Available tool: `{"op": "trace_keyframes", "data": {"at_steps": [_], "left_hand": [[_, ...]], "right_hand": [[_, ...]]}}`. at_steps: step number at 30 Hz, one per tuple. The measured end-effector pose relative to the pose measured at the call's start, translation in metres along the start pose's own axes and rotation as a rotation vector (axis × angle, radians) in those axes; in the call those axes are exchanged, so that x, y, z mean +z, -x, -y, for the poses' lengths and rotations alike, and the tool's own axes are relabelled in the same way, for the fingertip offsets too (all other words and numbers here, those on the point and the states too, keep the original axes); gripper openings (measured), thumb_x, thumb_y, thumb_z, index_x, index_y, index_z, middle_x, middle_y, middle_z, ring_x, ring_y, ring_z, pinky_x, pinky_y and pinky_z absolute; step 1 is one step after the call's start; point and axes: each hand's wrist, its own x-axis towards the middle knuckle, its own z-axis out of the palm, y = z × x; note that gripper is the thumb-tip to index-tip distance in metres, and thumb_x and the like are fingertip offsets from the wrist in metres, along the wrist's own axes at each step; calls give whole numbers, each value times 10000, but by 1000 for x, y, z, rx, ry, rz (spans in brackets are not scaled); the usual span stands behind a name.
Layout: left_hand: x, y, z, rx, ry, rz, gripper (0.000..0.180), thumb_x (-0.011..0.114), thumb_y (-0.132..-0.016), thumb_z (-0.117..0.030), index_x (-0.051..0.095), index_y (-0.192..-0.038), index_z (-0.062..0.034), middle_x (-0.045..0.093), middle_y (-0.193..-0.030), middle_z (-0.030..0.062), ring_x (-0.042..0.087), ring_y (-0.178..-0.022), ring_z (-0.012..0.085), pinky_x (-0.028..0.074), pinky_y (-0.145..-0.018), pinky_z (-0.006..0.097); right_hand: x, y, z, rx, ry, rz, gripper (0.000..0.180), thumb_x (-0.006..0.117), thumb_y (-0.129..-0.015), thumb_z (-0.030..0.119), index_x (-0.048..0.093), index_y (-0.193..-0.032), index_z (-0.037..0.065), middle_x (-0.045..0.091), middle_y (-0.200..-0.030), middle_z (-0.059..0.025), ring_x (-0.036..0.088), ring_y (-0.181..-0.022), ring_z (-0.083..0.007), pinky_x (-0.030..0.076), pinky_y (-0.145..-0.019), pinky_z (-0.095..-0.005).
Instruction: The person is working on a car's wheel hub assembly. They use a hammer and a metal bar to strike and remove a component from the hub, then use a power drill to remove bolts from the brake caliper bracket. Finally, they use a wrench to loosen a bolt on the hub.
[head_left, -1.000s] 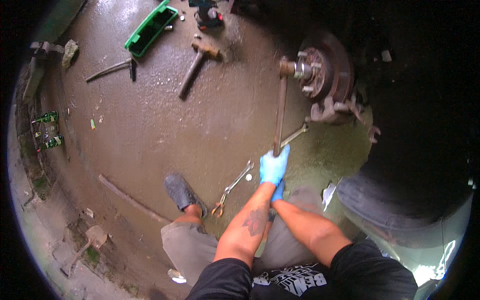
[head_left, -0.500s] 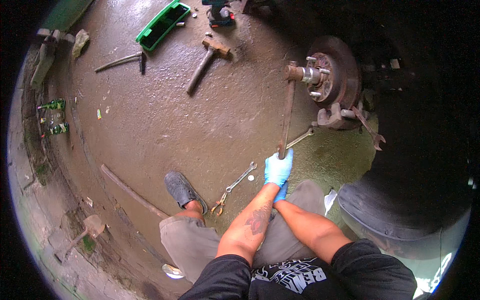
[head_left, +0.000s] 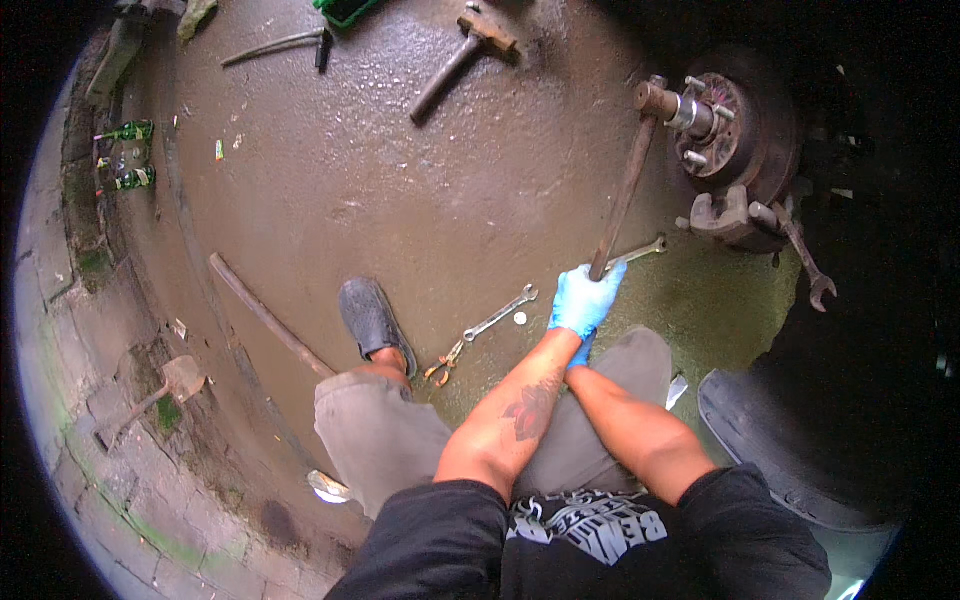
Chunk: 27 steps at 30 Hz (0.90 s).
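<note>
A: What's hard to make out?

B: The blue-gloved right hand point(head_left: 583, 350), mostly covered by the blue-gloved left hand point(head_left: 583, 302). I can't tell what its fingers are doing.

A: And the left's?

B: Wrapped around the lower end of a long, rusty steel bar point(head_left: 624, 190), which slants up to a rusty, cylindrical metal socket piece point(head_left: 656, 98) at the round, rusty brake disc point(head_left: 768, 145).

A: Anything cut off?

B: The green plastic case point(head_left: 345, 9), by the upper edge. The long brown pole point(head_left: 265, 312) disappears at the grey trouser leg point(head_left: 375, 430).

A: Count for me.

B: Three wrenches: a silver steel wrench point(head_left: 500, 313) on the floor, a second silver wrench point(head_left: 648, 249) partly hidden by the left hand, and a rusty open-ended wrench point(head_left: 806, 260) at the brown metal caliper point(head_left: 735, 220). Two hammers: a brown, blocky-headed sledgehammer point(head_left: 450, 75) and a slim, dark-headed hammer point(head_left: 321, 44). One pair of orange-handled pliers point(head_left: 443, 367), just beside the first wrench. Two green glass bottles point(head_left: 135, 178), far left.
</note>
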Motion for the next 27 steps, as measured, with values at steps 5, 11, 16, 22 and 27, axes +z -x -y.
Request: {"op": "trace_keyframes", "data": {"at_steps": [5,11,16,22,27], "left_hand": [[2,-3,10,21,43,-29,591,676,-808,-553,668,-732,32,645,-656,226,684,-666,311,504,-652,434],[-5,-8,1,-19,88,1,555,662,-831,-511,684,-804,43,668,-699,218,689,-697,329,509,-683,447],[-6,-13,12,13,107,9,558,649,-848,-519,697,-845,37,674,-698,202,684,-687,291,511,-691,424],[-7,-12,13,-82,106,47,539,673,-822,-516,702,-807,22,672,-679,162,649,-661,229,498,-660,403],[-6,-10,10,-150,230,105,476,644,-847,-453,701,-804,17,672,-695,183,664,-675,272,497,-672,414]], "right_hand": [[-20,-15,1,28,-52,21,454,323,-980,530,540,-1234,223,565,-1252,-69,514,-1100,-225,375,-1022,-395],[-6,-12,1,19,-278,-17,462,328,-976,563,521,-1254,250,543,-1263,-50,487,-1133,-208,359,-1035,-380],[-32,-44,4,45,-435,39,470,332,-973,591,505,-1271,272,524,-1272,-35,465,-1160,-194,345,-1046,-368],[-13,-36,-8,-47,-487,-100,364,360,-998,526,518,-1222,286,525,-1203,-18,459,-1115,-156,355,-1020,-342],[5,-13,3,-12,-372,-66,359,364,-995,510,525,-1213,275,532,-1190,-24,467,-1102,-162,363,-1011,-345]]}}
